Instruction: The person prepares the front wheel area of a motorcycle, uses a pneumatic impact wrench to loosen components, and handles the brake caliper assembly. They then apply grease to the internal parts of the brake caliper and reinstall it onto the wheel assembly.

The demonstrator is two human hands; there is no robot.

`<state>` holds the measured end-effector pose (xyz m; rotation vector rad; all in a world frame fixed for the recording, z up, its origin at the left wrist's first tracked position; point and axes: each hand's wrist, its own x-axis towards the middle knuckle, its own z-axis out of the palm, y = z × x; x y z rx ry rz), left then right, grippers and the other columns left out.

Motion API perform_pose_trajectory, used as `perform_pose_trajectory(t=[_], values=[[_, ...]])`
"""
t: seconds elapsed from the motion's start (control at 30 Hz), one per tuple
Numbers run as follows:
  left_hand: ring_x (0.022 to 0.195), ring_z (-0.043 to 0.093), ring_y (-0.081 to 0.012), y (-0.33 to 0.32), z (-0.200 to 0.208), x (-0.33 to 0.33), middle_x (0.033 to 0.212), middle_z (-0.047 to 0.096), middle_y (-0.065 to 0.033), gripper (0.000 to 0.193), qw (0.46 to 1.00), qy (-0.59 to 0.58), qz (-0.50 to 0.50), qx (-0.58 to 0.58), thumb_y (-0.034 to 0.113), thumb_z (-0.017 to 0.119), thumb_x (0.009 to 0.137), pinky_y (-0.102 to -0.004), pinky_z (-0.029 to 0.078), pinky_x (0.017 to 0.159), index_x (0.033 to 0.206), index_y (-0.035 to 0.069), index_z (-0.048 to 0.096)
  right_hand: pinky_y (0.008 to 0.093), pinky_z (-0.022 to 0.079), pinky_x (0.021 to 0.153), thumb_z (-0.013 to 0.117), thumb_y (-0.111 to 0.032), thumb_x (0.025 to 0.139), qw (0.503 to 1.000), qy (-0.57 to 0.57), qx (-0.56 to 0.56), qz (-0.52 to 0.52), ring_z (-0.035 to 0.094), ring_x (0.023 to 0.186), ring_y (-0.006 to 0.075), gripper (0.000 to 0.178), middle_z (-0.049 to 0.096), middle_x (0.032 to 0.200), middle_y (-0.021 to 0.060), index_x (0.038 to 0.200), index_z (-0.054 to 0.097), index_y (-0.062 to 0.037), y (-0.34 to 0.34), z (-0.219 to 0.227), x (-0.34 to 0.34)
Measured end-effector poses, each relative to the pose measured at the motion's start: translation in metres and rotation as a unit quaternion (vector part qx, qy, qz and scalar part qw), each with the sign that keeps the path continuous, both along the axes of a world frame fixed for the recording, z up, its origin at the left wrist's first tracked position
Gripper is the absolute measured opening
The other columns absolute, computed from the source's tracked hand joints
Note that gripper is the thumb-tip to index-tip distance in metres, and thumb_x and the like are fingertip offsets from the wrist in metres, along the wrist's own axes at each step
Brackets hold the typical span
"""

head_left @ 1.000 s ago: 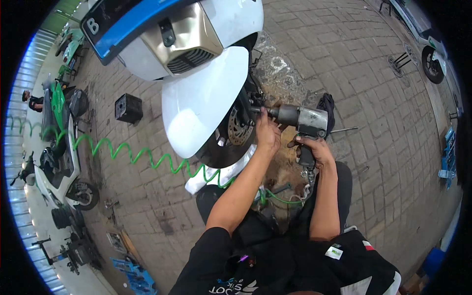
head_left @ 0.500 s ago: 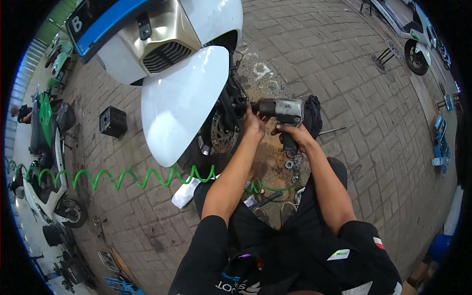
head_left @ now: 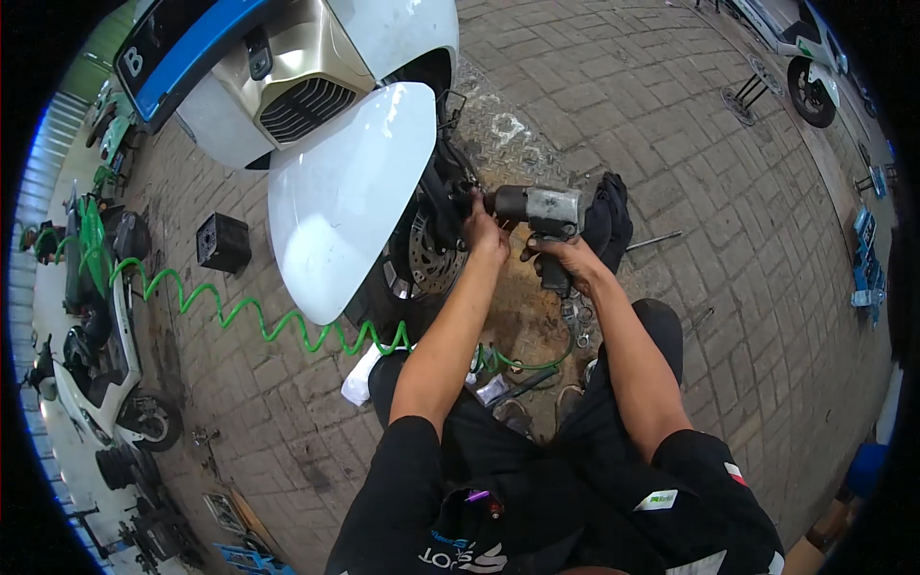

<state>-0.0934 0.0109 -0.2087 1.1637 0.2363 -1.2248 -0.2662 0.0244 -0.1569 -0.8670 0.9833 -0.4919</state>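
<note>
A small black box (head_left: 223,243) is set on the brick paving (head_left: 671,125) left of the white fender; a green and white scooter (head_left: 96,316) is parked at the left edge; another scooter (head_left: 800,48) is seen top right; a thin metal rod (head_left: 654,240) is laid on the bricks; blue crates (head_left: 867,264) are stacked far right.

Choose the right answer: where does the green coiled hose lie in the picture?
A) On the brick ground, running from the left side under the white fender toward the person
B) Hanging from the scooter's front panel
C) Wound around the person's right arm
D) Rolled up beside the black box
A: the green coiled hose stretches over the brick ground, passes below the white fender and reaches the person's knees.
</note>
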Motion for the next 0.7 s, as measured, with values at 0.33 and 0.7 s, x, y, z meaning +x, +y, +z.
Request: perform_pose_trajectory(t=[0.33, 0.7], values=[[0.056, 0.053, -0.0104, -0.001, 0.009, -0.018, 0.082, 0.056, -0.0029, 0.055, 0.998, -0.058, -0.004, -0.024, 0.057, 0.069, 0.081, -0.0230, 0.040, 0.042, 0.102, 0.008, 0.055, 0.0288, 0.053, 0.051, 0.075, -0.020, 0.082, 0.996, -0.064, 0.052, -0.034, 0.062, 0.057, 0.0140, 0.024, 0.068, 0.081, 0.0078, 0.096, 0.062, -0.0059, -0.004, -0.030, -0.005], [0.068, 0.058, -0.0121, 0.004, 0.014, -0.015, 0.094, 0.057, -0.0045, 0.059, 0.998, -0.056, -0.009, -0.018, 0.060, 0.058, 0.087, -0.0224, 0.041, 0.045, 0.112, 0.006, 0.053, 0.0277, 0.050, 0.048, 0.075, -0.027, 0.082, 0.993, -0.058, 0.087, -0.062, 0.062, 0.060, 0.0127, 0.029, 0.066, 0.078, 0.0046, 0.098, 0.065, -0.0046, 0.005, -0.007, 0.001]])
